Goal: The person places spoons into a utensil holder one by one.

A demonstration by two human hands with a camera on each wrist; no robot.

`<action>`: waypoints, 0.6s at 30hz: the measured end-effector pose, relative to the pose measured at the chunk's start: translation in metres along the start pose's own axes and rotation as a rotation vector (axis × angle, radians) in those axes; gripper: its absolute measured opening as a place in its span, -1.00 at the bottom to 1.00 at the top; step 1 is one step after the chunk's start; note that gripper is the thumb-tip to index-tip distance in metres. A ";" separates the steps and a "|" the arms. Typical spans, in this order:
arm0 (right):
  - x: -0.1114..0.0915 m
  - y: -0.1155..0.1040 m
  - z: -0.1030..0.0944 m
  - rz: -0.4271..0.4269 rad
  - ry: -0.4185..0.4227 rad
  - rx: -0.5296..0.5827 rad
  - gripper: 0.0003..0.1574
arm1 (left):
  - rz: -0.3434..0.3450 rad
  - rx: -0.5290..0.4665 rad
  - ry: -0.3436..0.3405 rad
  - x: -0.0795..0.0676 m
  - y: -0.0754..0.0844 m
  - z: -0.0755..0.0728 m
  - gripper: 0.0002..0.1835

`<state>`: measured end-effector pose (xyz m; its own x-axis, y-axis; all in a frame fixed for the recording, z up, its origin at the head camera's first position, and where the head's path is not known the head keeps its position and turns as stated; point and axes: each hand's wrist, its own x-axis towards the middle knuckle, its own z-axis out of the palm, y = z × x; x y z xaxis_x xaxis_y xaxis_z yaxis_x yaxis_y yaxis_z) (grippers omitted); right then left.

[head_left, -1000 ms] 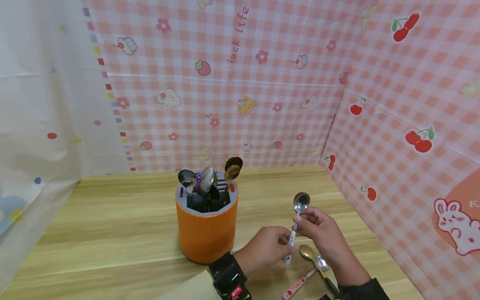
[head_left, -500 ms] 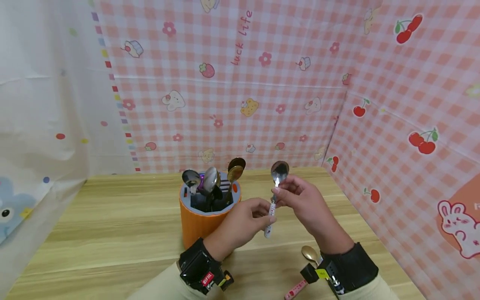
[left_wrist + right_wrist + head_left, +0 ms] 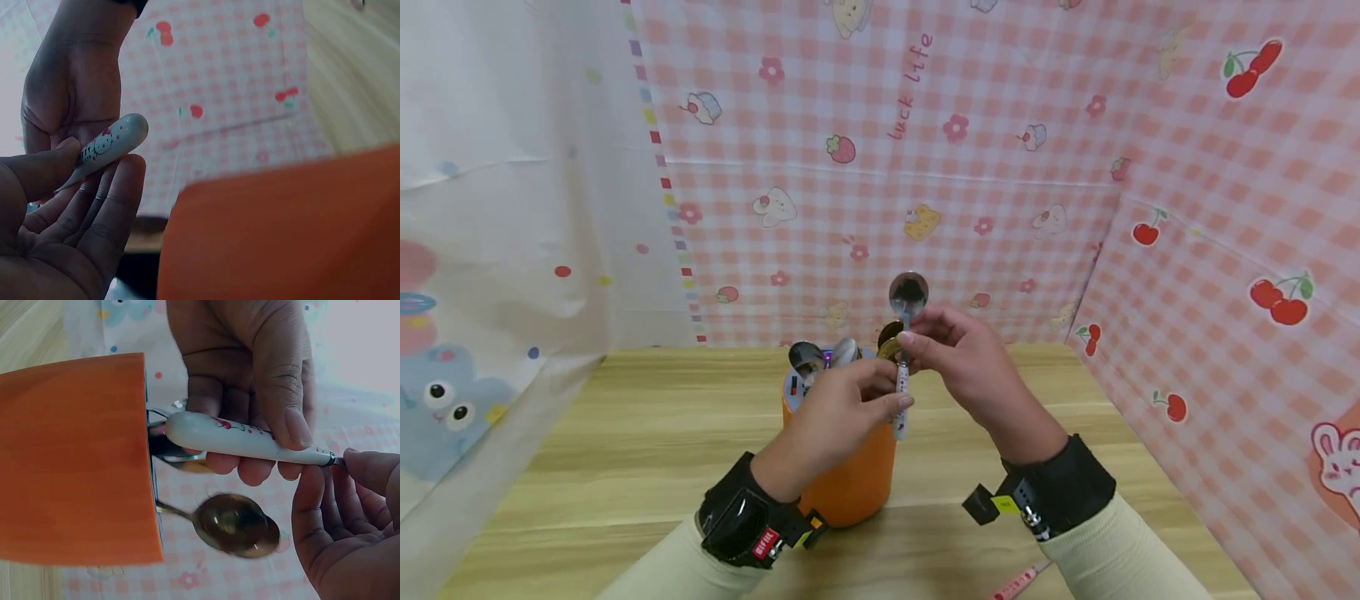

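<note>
A steel spoon (image 3: 909, 292) with a white, cartoon-printed handle (image 3: 250, 440) stands nearly upright in front of me, bowl up. My left hand (image 3: 838, 408) pinches the handle between thumb and fingers. Higher up, at the neck just below the bowl, my right hand (image 3: 973, 367) grips it with thumb and fingertips. Behind both hands is an orange cutlery holder (image 3: 857, 483) with a grey top, partly covered by the left hand. The handle's rounded end points toward the holder's top in the right wrist view.
Several spoons stick up from the holder, including a dark steel one (image 3: 806, 357) and gold ones (image 3: 231, 525). A pink-handled utensil (image 3: 1018, 583) lies on the wooden table (image 3: 662, 450) at the front right. Patterned cloth (image 3: 820, 108) hangs behind and at the sides.
Both hands have carried the spoon up and left from the front right of the table to the holder. The view has shifted slightly, and the right arm now covers the gold spoon lying there.
</note>
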<state>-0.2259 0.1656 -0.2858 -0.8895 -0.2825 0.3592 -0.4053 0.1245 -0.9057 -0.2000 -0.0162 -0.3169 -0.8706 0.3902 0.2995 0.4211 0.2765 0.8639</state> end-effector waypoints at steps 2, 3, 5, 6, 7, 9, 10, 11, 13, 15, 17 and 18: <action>0.007 -0.001 0.006 -0.026 -0.018 0.013 -0.76 | 0.014 0.018 0.028 0.000 -0.001 -0.007 -0.82; 0.010 -0.002 0.009 -0.035 -0.024 0.020 -0.76 | 0.014 0.025 0.040 -0.001 -0.002 -0.010 -0.82; 0.015 -0.003 0.015 -0.047 -0.037 0.018 -0.76 | 0.011 0.028 0.059 -0.002 -0.003 -0.018 -0.82; 0.017 -0.003 0.018 -0.051 -0.041 0.011 -0.76 | 0.012 0.035 0.066 -0.002 -0.004 -0.022 -0.82; 0.019 -0.004 0.021 -0.057 -0.045 0.005 -0.76 | 0.014 0.046 0.074 -0.003 -0.004 -0.025 -0.82; 0.023 -0.005 0.026 -0.060 -0.048 -0.004 -0.76 | 0.008 0.076 0.088 -0.004 -0.003 -0.032 -0.81; 0.025 -0.006 0.028 -0.064 -0.051 -0.006 -0.75 | 0.008 0.087 0.093 -0.004 -0.004 -0.035 -0.80; 0.027 -0.007 0.031 -0.066 -0.054 0.001 -0.75 | 0.007 0.100 0.097 -0.005 -0.003 -0.038 -0.79; 0.030 -0.008 0.036 -0.075 -0.065 0.017 -0.75 | -0.003 0.127 0.110 -0.007 -0.004 -0.044 -0.77; 0.033 -0.008 0.041 -0.081 -0.076 0.033 -0.76 | -0.012 0.142 0.121 -0.009 -0.005 -0.048 -0.74; 0.035 -0.008 0.046 -0.084 -0.086 0.040 -0.79 | -0.017 0.148 0.131 -0.010 -0.007 -0.052 -0.72; 0.036 -0.008 0.049 -0.086 -0.090 0.035 -0.80 | -0.018 0.153 0.136 -0.011 -0.009 -0.054 -0.72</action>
<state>-0.2444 0.1083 -0.2764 -0.8283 -0.3755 0.4158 -0.4705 0.0634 -0.8801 -0.2079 -0.0708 -0.3057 -0.9004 0.2643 0.3456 0.4297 0.4166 0.8011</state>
